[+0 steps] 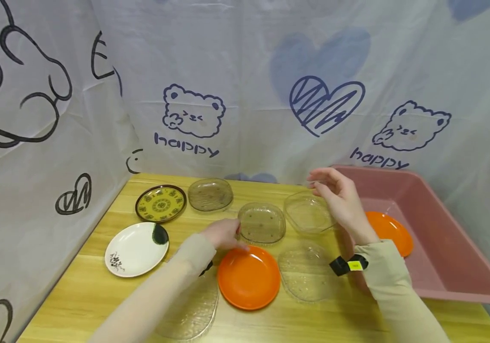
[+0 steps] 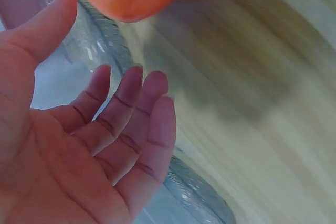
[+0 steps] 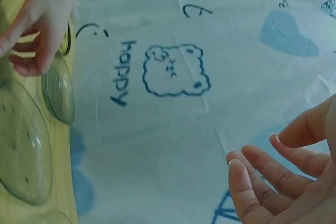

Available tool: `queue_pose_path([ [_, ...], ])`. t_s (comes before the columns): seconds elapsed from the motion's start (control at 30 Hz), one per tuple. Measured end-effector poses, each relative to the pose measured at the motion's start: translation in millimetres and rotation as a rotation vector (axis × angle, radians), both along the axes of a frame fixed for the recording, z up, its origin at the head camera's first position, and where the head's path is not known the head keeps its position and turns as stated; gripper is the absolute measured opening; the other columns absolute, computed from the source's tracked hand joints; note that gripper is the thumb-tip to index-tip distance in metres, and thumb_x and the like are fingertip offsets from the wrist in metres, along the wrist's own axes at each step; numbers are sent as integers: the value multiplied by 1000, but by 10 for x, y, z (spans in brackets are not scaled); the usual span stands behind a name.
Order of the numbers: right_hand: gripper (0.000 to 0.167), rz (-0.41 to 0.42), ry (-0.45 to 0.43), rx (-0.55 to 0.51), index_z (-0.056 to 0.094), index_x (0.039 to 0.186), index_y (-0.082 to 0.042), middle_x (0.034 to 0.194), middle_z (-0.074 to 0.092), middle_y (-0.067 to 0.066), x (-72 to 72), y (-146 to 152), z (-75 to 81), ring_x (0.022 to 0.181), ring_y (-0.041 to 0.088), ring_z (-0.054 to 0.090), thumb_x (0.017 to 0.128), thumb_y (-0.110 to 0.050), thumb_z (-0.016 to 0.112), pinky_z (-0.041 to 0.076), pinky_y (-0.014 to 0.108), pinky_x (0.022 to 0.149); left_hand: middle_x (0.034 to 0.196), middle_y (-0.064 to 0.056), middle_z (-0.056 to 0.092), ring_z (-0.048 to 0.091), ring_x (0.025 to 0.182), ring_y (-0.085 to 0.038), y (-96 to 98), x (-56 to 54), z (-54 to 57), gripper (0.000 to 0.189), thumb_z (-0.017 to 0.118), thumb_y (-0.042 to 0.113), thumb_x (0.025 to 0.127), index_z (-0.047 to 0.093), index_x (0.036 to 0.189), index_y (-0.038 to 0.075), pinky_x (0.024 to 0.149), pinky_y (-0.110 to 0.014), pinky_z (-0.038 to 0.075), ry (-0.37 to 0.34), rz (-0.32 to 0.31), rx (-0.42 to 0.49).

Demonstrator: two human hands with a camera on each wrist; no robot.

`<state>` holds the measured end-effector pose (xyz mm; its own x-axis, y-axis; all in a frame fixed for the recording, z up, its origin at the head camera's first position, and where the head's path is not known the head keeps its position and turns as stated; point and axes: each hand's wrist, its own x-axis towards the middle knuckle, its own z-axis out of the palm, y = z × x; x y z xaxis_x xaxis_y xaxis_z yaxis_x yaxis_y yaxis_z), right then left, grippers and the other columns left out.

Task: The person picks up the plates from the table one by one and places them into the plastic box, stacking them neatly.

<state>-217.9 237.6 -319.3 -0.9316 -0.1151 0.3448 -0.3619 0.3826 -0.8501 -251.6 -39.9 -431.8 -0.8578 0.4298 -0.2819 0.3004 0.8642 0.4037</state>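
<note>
Brightly orange plate [image 1: 249, 280], round, glossy, shallow

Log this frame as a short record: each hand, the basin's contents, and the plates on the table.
Left hand: fingers relaxed, holding nothing, by the orange plate on the wooden table
Right hand: raised, empty, near the pink basin
Basin contents: second orange plate
Patterned plates: brown-rimmed yellow plate; white plate with dark green patch
See-through plates: five, on the table

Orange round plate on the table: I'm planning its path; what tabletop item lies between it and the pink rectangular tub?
In the head view, a clear, rounded glass plate lies between them.
</note>
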Motion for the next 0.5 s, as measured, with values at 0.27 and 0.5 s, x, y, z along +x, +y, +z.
queue_pose_path([
  [0.27, 27, -3, 25, 84, 62, 124, 3, 118, 68, 25, -46, -291, -357, 100, 24, 72, 100, 1, 51, 55, 12, 82, 83, 0, 61, 54, 75, -16, -102, 59, -44, 45, 83, 49, 80, 60, 90, 12, 65, -28, 46, -51, 28, -62],
  [0.5, 29, 22, -8, 201, 62, 126, 1, 118, 69, 21, -112, -466, -743, 105, 35, 69, 98, -2, 54, 61, 43, 90, 76, 2, 56, 48, 69, -14, -128, 71, -91, 44, 82, 51, 79, 60, 79, 13, 60, -25, 39, -81, 23, -79],
])
